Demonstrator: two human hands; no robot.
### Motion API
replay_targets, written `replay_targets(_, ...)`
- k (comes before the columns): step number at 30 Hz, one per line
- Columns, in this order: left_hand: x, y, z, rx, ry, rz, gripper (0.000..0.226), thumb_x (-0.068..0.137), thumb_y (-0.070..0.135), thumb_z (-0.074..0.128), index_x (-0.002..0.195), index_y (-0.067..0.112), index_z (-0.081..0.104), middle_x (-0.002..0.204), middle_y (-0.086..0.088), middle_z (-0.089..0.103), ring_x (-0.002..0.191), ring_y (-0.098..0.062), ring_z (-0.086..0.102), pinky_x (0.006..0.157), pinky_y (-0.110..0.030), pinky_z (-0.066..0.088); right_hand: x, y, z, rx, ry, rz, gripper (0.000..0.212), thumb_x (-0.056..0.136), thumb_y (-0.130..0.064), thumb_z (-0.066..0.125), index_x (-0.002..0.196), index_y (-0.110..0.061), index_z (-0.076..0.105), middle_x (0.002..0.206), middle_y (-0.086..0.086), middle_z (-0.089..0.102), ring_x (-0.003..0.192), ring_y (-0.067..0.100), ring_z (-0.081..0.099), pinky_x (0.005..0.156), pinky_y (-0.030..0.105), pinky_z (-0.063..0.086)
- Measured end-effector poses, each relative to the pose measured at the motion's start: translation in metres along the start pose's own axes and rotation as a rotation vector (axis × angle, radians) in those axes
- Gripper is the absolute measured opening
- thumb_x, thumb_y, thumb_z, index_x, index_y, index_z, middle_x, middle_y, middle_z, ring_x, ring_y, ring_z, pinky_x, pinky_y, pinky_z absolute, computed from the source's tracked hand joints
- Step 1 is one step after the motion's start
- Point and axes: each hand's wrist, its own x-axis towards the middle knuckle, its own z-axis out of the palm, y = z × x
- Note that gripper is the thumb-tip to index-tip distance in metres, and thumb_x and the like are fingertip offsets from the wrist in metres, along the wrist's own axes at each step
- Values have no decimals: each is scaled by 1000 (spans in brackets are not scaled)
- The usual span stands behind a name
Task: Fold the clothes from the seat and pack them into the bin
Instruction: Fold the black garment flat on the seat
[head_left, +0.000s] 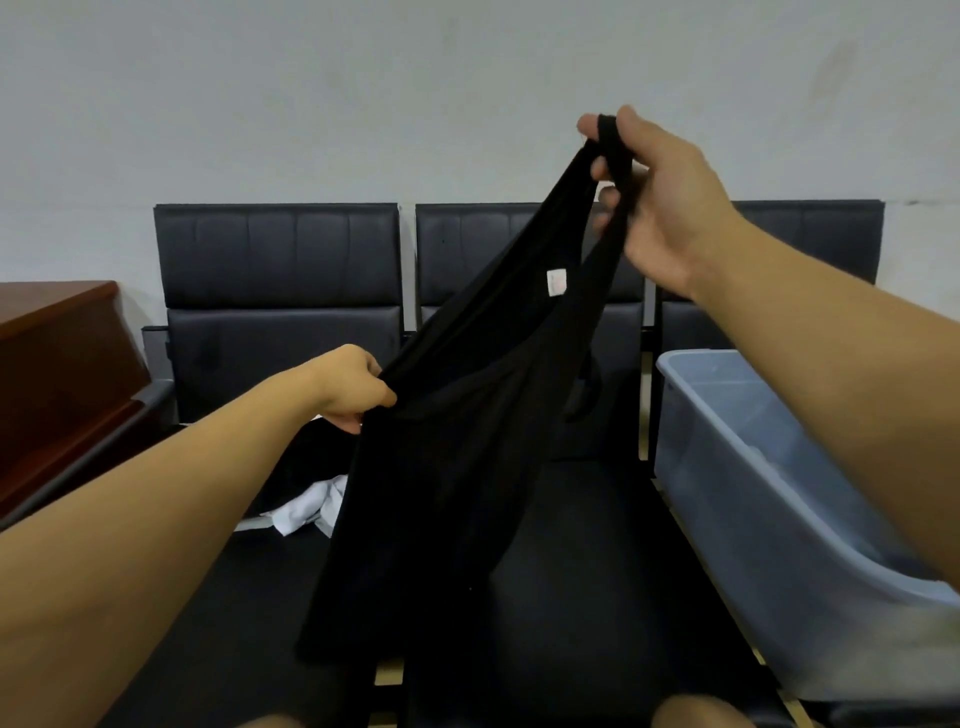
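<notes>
Fingers (358, 387) of the left hand (349, 387) curled tight on a bunched edge of a black top (447, 457), low and left of center, while the right hand (657, 208) held the garment's strap looped over its fingers, thumb closed on it, high against the wall (363, 78). The top hung slack between the 2 hands above the seat (571, 545), its lower hem dangling near the near edge, not yet folded.

At far left stood a brown wooden cabinet (57, 374). Behind the left forearm, a white garment (311, 506) lay crumpled on the seat beside more dark cloth, waiting its turn. A row of 3 black padded chair backs (280, 254) lined the wall. At right, the pale blue bin (769, 493) sat on the seat just beside the hanging top, partly behind the right forearm; something dark seemed to lie inside, though its contents were too blurred to name.

The risk from here looked plain: held by 1 strap and 1 bunched edge, the top could twist or sag unevenly, so a fold might come out crooked, and a loose pinch on the left could let the cloth slide to the seat or off its front edge.

A small white tag (556, 282) showed inside the neckline; any print on it was unreadable.
</notes>
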Motion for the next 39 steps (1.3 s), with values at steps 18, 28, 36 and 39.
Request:
replay_targets(18, -37, 98, 10, -1062, -125, 458, 34, 98, 31, 63, 118, 5, 72, 105, -7, 72, 90, -17, 69, 85, -32, 58, -31, 35, 60, -560, -240, 94, 63, 104, -59, 33, 123, -11, 70, 109, 1, 75, 102, 15, 70, 105, 43, 50)
replay_targets(28, -35, 80, 8, -1164, -96, 334, 22, 97, 25, 64, 104, 9, 76, 79, 3, 65, 69, -8, 61, 70, -23, 53, -91, 159, 3, -396, 112, 701, 39, 101, -39, 57, 129, -10, 59, 107, 8, 58, 87, 19, 55, 112, 51, 41)
replay_targets(36, -45, 76, -7, -1092, -63, 374, 24, 98, 28, 63, 107, 10, 76, 80, 5, 69, 73, -6, 65, 72, -22, 56, -132, 231, 5, 54, 23, 1114, 75, 84, -63, 70, 134, -9, 57, 124, 13, 69, 115, 27, 66, 104, 42, 50)
replay_targets(39, -42, 70, -12, -1073, -22, 371, 25, 97, 28, 65, 109, 10, 76, 88, 4, 71, 80, -6, 67, 75, -23, 56, -135, 231, 8, 143, -7, 1117, 81, 81, -76, 62, 125, -8, 66, 117, 9, 74, 116, 25, 65, 106, 41, 48)
